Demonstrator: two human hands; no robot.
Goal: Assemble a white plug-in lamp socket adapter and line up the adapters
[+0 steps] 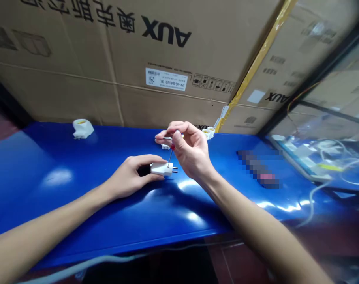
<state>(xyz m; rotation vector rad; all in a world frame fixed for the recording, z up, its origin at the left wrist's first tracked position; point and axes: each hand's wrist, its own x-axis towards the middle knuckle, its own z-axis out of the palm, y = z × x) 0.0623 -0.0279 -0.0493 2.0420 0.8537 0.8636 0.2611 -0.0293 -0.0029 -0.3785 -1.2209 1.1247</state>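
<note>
My left hand [138,173] is closed around a white plug [160,169], thumb on the near side and fingers on the far side. Two metal pins stick out of the plug to the right. Above it, my right hand [191,148] pinches a small screwdriver [170,157] with a red part near the fingers. The screwdriver's thin shaft slants down, and its tip meets the top of the plug near the pin end. Most of the handle is hidden by my fingers. Behind my right hand, another white piece with pins [165,146] is partly covered.
A white plug piece with a yellow inside [83,129] stands at the back left of the blue table [102,225]. More white pieces [208,133] lie behind my right hand. A blurred dark object [258,169] lies right. Cardboard boxes [132,94] wall the back; cables [312,193] hang right.
</note>
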